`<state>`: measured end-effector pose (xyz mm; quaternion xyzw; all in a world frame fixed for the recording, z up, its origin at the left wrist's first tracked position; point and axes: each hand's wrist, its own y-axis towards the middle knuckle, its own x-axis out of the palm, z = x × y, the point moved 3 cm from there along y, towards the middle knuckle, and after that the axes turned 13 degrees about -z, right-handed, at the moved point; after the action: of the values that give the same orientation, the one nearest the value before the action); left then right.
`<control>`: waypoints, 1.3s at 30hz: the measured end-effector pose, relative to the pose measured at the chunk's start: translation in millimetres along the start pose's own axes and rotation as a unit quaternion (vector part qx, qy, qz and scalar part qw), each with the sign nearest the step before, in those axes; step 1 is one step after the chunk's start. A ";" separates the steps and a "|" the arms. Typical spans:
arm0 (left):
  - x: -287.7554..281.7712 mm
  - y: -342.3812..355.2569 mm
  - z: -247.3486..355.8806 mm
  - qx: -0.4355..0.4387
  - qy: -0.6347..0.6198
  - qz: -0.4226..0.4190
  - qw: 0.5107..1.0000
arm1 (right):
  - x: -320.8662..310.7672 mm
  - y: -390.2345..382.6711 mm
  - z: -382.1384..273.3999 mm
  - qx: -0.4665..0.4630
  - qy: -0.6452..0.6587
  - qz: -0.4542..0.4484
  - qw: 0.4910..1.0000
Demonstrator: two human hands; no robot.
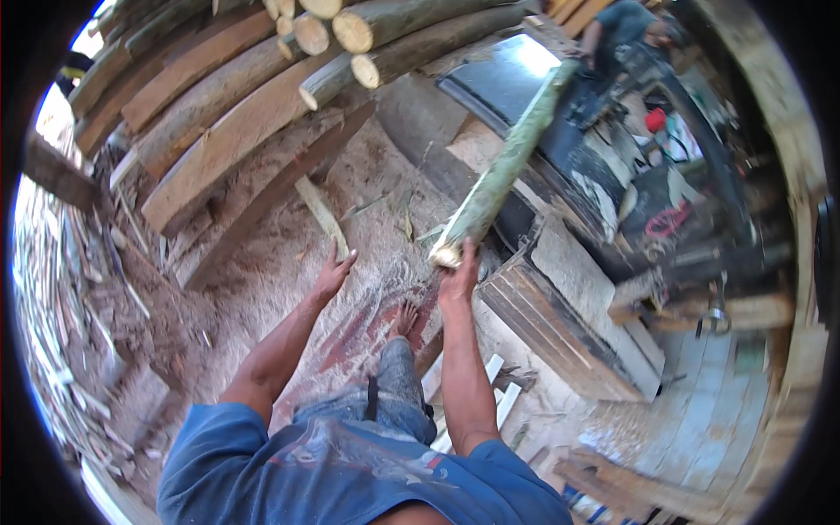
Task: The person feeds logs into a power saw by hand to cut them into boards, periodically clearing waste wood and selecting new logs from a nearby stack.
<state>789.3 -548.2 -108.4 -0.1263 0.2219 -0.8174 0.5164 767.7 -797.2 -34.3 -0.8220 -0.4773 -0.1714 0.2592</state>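
A person in a blue shirt stands barefoot on sawdust, right hand (458, 278) cupped against the pale cut end of a long greenish-barked log (503, 169), fingers curled around its base. The left hand (334, 274) hangs free beside it, fingers spread and holding nothing. The log slants upward onto a black sawmill machine (612, 175), where another person (623, 31) works. Stacked brown logs and slabs (227, 105) lie beyond.

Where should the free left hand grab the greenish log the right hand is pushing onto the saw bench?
Probably the near end of the greenish log, just above the right hand, coming in from the log's left side. That end hangs off the saw bench with open air around it, and the left hand is open nearby. The far end sits beside another person.
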 end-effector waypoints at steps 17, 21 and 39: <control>24.9 -272.4 -204.3 -0.409 -0.262 0.280 0.828 | -17.0 165.7 -47.1 0.051 -0.172 0.006 0.984; 5.4 -238.4 -208.4 -0.344 -0.300 0.274 0.846 | -156.3 131.3 64.2 0.329 -0.379 -0.109 0.858; -123.0 82.7 -9.8 -0.136 -0.068 0.062 0.986 | -225.5 -6.1 134.9 0.271 -0.586 -0.042 0.763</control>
<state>903.6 -465.7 -154.9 -0.2366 0.3023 -0.7356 0.5581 657.4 -872.1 -260.9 -0.6369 -0.5972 0.4690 0.1334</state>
